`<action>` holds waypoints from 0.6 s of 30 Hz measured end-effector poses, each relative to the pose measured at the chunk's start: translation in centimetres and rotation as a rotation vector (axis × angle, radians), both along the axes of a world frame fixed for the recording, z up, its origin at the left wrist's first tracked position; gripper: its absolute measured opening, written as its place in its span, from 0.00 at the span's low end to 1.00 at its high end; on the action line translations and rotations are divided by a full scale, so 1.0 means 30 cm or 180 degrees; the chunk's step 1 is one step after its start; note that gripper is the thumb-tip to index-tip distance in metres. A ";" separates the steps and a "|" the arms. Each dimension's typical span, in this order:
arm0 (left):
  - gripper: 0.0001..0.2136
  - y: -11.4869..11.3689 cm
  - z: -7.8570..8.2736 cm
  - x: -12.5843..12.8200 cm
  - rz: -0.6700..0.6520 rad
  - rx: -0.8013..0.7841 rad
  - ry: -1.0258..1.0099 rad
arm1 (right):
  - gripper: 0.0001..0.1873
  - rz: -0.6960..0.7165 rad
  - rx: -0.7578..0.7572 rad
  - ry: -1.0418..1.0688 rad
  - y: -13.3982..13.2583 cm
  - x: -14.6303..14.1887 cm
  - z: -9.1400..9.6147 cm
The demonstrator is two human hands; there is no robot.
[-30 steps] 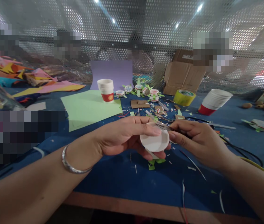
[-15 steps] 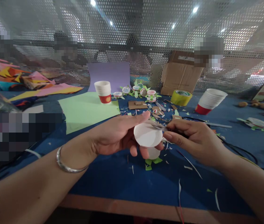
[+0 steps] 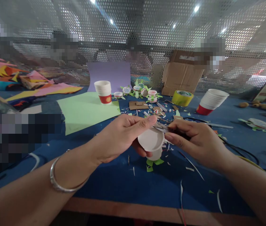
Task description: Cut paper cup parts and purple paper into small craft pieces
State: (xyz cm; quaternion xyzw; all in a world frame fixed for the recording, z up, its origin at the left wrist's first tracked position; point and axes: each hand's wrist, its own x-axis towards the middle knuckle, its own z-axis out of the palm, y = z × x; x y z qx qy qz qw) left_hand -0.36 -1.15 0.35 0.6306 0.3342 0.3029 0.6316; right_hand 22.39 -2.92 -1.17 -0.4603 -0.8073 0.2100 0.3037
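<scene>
My left hand (image 3: pixel 123 135) grips a white paper cup bottom (image 3: pixel 150 139), a shallow round piece, with the thumb on top and fingertips underneath. In my right hand (image 3: pixel 191 138) is a pair of small scissors (image 3: pixel 162 127). Their metal blades lie at the cup bottom's upper rim, close to my left thumb; the handles are mostly hidden in my fingers. Just below the cup bottom, partly covered by it, a white round piece (image 3: pixel 155 156) with green paper bits (image 3: pixel 155 164) lies on the blue table (image 3: pixel 114 182).
Paper and cardboard scraps (image 3: pixel 158 111) litter the middle. Stacked paper cups (image 3: pixel 104 91) stand on green paper (image 3: pixel 85 110); another stack (image 3: pixel 214 100) leans at right near yellow tape (image 3: pixel 182 98). Small paper turtles (image 3: pixel 138 90) sit behind. A black cable (image 3: pixel 241 150) curves at right.
My left hand has rolled over and shifted slightly right, tilting the cup bottom so its raised rim shows. My right hand and the scissors have barely moved.
</scene>
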 end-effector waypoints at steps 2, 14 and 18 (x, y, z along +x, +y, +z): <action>0.23 -0.004 -0.002 0.003 0.0109 0.0097 0.0041 | 0.20 -0.0031 0.0029 -0.0047 0.001 -0.001 0.003; 0.24 -0.005 0.011 0.009 0.0018 -0.0333 -0.0092 | 0.18 0.0071 0.0143 -0.0080 -0.004 0.001 0.010; 0.24 -0.003 0.014 0.007 -0.0039 -0.0577 -0.0197 | 0.18 0.0038 0.0137 -0.0052 -0.007 -0.005 0.011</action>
